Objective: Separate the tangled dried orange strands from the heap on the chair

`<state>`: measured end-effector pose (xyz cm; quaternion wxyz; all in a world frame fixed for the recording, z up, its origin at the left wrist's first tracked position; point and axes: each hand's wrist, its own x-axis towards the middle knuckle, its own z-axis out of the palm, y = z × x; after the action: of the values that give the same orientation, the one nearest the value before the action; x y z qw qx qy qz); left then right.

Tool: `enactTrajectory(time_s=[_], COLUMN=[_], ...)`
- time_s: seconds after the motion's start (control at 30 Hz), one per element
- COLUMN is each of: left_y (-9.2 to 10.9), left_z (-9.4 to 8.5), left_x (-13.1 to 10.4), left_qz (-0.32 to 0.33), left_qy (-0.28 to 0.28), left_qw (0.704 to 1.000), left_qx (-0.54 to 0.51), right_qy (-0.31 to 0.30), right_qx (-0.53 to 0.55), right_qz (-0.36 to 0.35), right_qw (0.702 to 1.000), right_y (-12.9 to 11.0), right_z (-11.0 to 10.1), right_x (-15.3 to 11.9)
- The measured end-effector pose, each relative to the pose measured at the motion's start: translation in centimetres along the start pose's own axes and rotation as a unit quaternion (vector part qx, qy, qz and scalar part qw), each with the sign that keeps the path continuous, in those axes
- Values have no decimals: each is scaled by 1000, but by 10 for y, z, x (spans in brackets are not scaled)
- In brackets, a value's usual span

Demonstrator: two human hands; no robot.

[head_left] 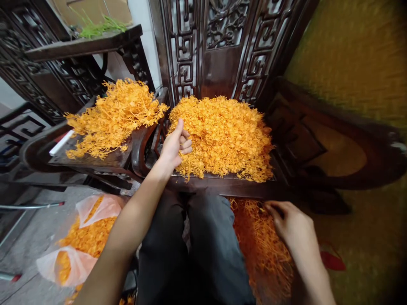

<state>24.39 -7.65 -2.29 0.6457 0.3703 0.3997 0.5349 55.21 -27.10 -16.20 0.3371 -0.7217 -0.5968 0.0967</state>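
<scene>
My left hand (177,145) is at the left edge of a big heap of orange, frilly, flower-like pieces (222,135) on a dark carved wooden seat. Its thumb sticks up, apart from the half-curled fingers, and nothing shows in it. Low on the right, my right hand (292,224) has thumb and forefinger pinched together. Beneath its fingertips lies a darker pile of orange stringy pieces (270,245), partly in shadow below the seat's front edge. Whatever the pinch holds is too small and blurred to name.
A second orange heap (117,114) covers a side table at left, beside a white stick (61,143). Pale plastic bags (79,264) of orange pieces stand on the floor. Green stems (101,27) lie on a ledge. A curved wooden armrest (140,148) rises between the heaps.
</scene>
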Motion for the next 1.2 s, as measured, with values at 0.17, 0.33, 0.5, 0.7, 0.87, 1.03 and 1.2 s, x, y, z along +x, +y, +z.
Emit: enactTrajectory(time_s=[0.17, 0.33, 0.5, 0.7, 0.87, 1.03, 1.2], left_y=[1, -7, -3, 7, 6, 11, 19], left_z=[0, 16, 0, -9, 8, -8, -23], left_x=[4, -3, 9, 3, -10, 2, 4], left_qz=[-43, -26, 28, -48, -90, -63, -61], left_qy=[26, 16, 118, 31, -30, 45, 74], left_qw=[996, 998, 990, 993, 988, 983, 971], left_qx=[-75, -60, -71, -105, -123, -169, -217], right_qy=[14, -45, -3, 3, -94, 75, 119], right_qx=[72, 253, 285, 324, 294, 334, 470], right_qz=[-82, -169, -249, -157, -323, -243, -51], right_qw=[994, 951, 926, 933, 895, 908, 873], right_y=[-51, -173, -193, -166, -180, -173, -138], right_z=[10, 34, 25, 15, 37, 39, 42], right_x=[0, 50, 39, 56, 111, 102, 83])
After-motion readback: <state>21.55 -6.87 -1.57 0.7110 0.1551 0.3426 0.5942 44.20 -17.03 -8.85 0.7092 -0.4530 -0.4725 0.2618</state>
